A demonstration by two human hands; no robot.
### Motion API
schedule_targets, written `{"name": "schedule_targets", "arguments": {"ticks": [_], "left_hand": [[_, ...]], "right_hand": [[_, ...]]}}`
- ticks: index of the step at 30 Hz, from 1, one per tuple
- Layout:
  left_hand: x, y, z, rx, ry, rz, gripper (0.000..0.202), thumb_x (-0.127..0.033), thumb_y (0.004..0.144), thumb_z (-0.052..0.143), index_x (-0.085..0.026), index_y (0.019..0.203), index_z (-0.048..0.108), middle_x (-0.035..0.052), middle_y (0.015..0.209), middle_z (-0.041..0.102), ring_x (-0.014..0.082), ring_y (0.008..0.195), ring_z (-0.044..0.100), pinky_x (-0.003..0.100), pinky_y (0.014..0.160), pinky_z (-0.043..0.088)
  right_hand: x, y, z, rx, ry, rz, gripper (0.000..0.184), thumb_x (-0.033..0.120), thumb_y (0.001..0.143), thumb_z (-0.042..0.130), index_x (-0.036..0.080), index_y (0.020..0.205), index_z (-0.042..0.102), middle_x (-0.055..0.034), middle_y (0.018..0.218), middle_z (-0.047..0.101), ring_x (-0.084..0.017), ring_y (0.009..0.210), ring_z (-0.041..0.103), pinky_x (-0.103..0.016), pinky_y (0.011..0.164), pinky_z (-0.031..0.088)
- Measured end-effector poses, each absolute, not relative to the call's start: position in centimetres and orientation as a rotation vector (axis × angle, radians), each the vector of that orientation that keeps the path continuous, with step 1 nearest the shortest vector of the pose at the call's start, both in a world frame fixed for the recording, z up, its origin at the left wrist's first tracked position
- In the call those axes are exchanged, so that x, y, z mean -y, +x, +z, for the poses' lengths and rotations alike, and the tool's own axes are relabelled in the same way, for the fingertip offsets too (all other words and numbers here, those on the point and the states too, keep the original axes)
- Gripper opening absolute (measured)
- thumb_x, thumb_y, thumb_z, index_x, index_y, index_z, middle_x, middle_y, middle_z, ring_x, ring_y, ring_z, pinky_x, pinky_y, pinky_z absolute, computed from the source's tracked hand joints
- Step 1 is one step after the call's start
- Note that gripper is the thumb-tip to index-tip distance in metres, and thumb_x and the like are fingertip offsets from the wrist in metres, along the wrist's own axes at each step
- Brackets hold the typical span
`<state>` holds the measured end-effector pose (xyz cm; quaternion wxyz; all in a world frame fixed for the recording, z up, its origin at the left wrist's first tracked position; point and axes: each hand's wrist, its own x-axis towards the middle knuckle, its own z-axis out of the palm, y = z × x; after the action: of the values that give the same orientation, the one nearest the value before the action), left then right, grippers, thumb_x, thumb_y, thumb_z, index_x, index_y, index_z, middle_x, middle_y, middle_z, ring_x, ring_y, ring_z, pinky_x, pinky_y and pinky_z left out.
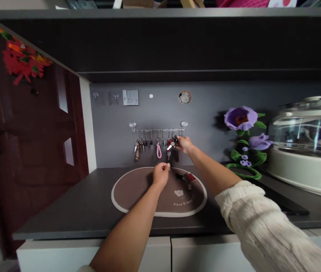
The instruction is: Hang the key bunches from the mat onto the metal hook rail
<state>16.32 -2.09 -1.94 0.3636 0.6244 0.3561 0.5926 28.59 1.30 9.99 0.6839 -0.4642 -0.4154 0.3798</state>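
A clear hook rail (159, 130) with several hanging key rings is fixed to the grey wall. My right hand (185, 145) is at the rail's right end, its fingers closed on a bunch of keys (172, 145). A pink loop strap (158, 151) hangs mid-rail, and a brown key tag (137, 153) hangs at the left. Below the rail, my left hand (161, 174) is closed in a pinch over the brown mat (138, 190); what its fingertips hold, if anything, is too small to make out. A second bunch of keys with a red tag (190, 177) lies on the mat.
Purple artificial flowers (241, 119) stand at the right, beside a white steamer with a clear body (307, 162). A flat black object (285, 200) lies in front of them. A dark shelf (160, 45) overhangs the counter (72, 207). Small hooks (116, 97) are on the wall.
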Motion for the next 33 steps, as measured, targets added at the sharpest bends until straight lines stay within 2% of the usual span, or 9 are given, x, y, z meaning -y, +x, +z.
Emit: {"name": "schedule_targets", "arguments": {"ticks": [12,17,28,33], "left_hand": [[2.0,16.4,-2.0,-0.912,1.613,1.511,0.020,-0.030,0.071,0.049,-0.013,0.064,0.056,0.0015,0.059,0.055,0.0094,0.054,0.046,0.022,0.055,0.035],[1.9,16.4,-2.1,-0.906,1.614,1.521,0.020,-0.030,0.071,0.048,-0.013,0.064,0.056,0.0012,0.058,0.054,0.0094,0.053,0.046,0.022,0.055,0.035],[1.8,16.2,-2.2,-0.883,1.621,1.520,0.017,-0.028,0.070,0.050,-0.014,0.063,0.056,-0.0004,0.056,0.054,0.0085,0.052,0.046,0.020,0.052,0.035],[2.1,16.0,-2.1,-0.873,1.629,1.492,0.017,-0.028,0.070,0.050,-0.013,0.065,0.057,0.0000,0.057,0.055,0.0082,0.051,0.046,0.020,0.052,0.035]], "right_hand": [[-2.4,29.1,8.8,0.861,-1.106,0.805,0.014,0.017,0.081,0.039,0.017,0.068,0.044,0.0054,0.048,0.045,-0.005,0.042,0.045,-0.020,0.046,0.043],[-2.5,29.1,8.4,0.866,-1.119,0.761,0.011,0.016,0.080,0.041,0.017,0.070,0.046,0.0056,0.048,0.043,-0.005,0.042,0.042,-0.016,0.043,0.038],[-2.5,29.7,7.6,0.979,-1.107,0.683,0.014,0.009,0.070,0.046,0.015,0.058,0.045,0.0064,0.043,0.037,-0.003,0.040,0.034,-0.013,0.039,0.027],[-0.8,29.9,7.3,1.007,-1.141,0.611,0.011,0.009,0.068,0.046,0.015,0.059,0.048,0.0062,0.047,0.042,-0.003,0.042,0.035,-0.014,0.043,0.030]]}}
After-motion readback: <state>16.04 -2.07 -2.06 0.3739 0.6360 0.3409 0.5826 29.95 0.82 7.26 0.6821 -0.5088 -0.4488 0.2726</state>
